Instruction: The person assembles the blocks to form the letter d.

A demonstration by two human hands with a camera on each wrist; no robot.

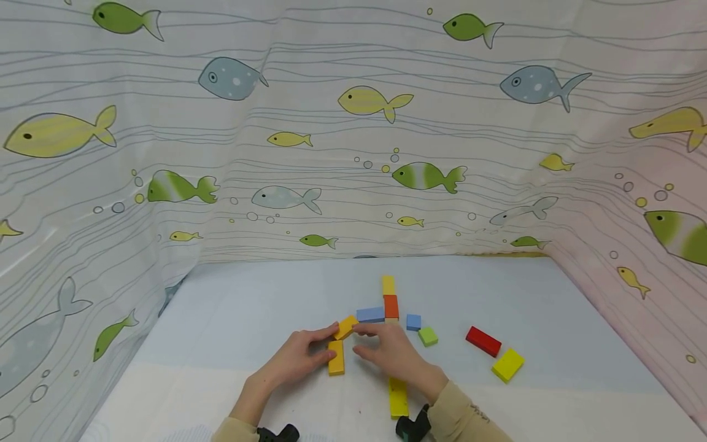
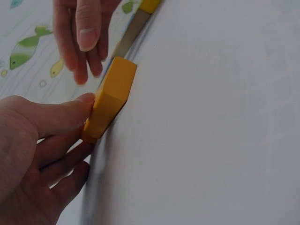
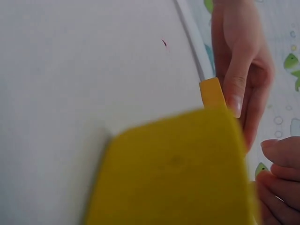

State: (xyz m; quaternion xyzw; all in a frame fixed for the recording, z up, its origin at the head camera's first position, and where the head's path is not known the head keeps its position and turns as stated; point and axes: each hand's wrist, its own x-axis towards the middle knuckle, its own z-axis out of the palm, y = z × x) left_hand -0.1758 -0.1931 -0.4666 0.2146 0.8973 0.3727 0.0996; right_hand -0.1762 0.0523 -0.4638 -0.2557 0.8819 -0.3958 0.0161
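Where the person's tan sleeves [image 1: 464, 417] enter at the bottom of the frame, a long yellow block [image 1: 399, 398] lies just beside the right wrist. Low in the centre, the left hand [image 1: 297, 355] has its thumb on a near orange block [image 1: 336, 358] and a fingertip against a far orange block [image 1: 345, 327], touching, not clenched. The right hand [image 1: 394, 351] grasps nothing, fingertips at the far orange block's right end; I can't tell whether they meet it. At lower right lie a bright yellow block [image 1: 508, 365] and a red block [image 1: 483, 341]; nearer centre, a green block [image 1: 428, 336] and a small blue block [image 1: 413, 322]. Beyond, a long blue block [image 1: 370, 315] adjoins an orange-red block [image 1: 391, 306], and a fish-printed sheet [image 1: 320, 110] hangs behind.
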